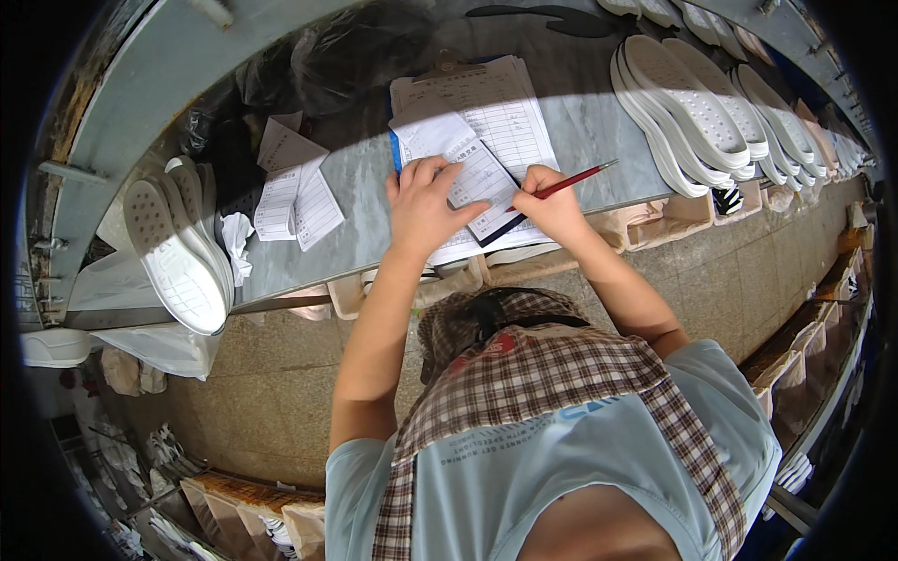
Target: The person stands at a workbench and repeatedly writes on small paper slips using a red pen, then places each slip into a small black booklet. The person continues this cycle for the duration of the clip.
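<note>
My right hand [551, 201] is closed around a dark red pen [572, 179], its lower end over the right edge of a small form pad [486, 187] with a dark backing. My left hand [426, 204] lies with fingers apart on the pad's left side, thumb and fingertips on the paper. The pad rests at a slant on a blue-edged clipboard [447, 67] that carries larger printed sheets [519, 122]. A folded white slip [435, 131] lies over the sheets beyond my left fingers.
Loose paper slips [297, 192] lie left on the grey bench top [360, 178]. White shoe soles [178, 252] stand at the left end, and more stacked soles [687, 103] at the right. Lined bins [664, 224] sit under the bench edge. Dark plastic [337, 56] lies at the back.
</note>
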Demonstrator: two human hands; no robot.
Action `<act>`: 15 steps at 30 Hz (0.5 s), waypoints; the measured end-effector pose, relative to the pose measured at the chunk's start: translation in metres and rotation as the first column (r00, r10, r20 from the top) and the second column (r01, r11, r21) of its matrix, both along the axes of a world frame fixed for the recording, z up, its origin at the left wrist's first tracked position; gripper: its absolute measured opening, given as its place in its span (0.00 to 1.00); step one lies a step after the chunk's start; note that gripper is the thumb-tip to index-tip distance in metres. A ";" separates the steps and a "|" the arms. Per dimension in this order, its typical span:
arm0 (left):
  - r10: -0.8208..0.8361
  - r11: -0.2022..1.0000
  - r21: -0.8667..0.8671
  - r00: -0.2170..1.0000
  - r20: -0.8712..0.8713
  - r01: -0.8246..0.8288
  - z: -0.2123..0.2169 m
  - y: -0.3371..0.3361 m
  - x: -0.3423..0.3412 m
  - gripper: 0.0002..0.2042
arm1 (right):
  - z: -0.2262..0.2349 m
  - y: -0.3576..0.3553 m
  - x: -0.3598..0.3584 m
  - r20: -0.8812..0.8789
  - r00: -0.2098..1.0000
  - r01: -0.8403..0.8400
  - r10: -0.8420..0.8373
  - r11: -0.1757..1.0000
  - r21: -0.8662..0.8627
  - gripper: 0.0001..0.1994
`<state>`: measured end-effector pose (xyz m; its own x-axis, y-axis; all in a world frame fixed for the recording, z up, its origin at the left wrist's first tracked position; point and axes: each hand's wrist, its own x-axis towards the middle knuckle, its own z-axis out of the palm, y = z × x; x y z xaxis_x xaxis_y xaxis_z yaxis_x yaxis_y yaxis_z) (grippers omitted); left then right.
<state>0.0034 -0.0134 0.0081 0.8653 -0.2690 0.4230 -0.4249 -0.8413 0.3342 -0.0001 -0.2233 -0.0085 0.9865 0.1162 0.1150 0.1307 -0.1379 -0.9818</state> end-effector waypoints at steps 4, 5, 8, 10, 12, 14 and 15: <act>0.000 1.000 -0.021 1.000 -0.017 0.000 -0.002 -0.001 0.001 0.29 | -0.001 0.000 0.000 0.021 0.999 0.033 -0.032 0.998 -0.050 0.12; 0.002 1.000 -0.028 1.000 -0.012 -0.002 -0.002 0.000 0.001 0.30 | -0.001 0.001 0.000 0.032 0.999 0.029 -0.029 1.000 -0.010 0.12; -0.004 1.000 -0.030 0.999 -0.033 0.003 -0.005 0.001 0.002 0.30 | -0.002 0.002 0.000 0.020 0.998 0.055 -0.056 0.997 0.052 0.12; -0.005 1.000 -0.031 0.999 -0.033 0.004 -0.005 0.001 0.002 0.30 | -0.002 0.002 -0.001 0.015 0.998 0.059 -0.060 0.997 0.044 0.12; -0.004 1.000 -0.030 1.000 -0.024 0.003 -0.006 0.001 0.002 0.30 | -0.002 0.000 -0.002 0.023 0.999 0.032 -0.032 0.999 -0.009 0.12; 0.002 1.000 -0.031 1.000 -0.015 -0.002 -0.006 0.001 0.002 0.30 | -0.003 0.000 -0.002 0.032 0.998 0.050 -0.051 0.998 0.028 0.12; 0.000 1.000 -0.029 1.000 -0.011 0.000 -0.006 0.001 0.002 0.30 | -0.003 -0.001 -0.002 0.030 0.998 0.060 -0.061 0.998 0.024 0.12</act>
<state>0.0052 -0.0126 0.0025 0.8700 -0.2565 0.4210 -0.4208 -0.8313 0.3631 -0.0021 -0.2238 -0.0116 0.9877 0.0532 0.1469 0.1525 -0.1243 -0.9805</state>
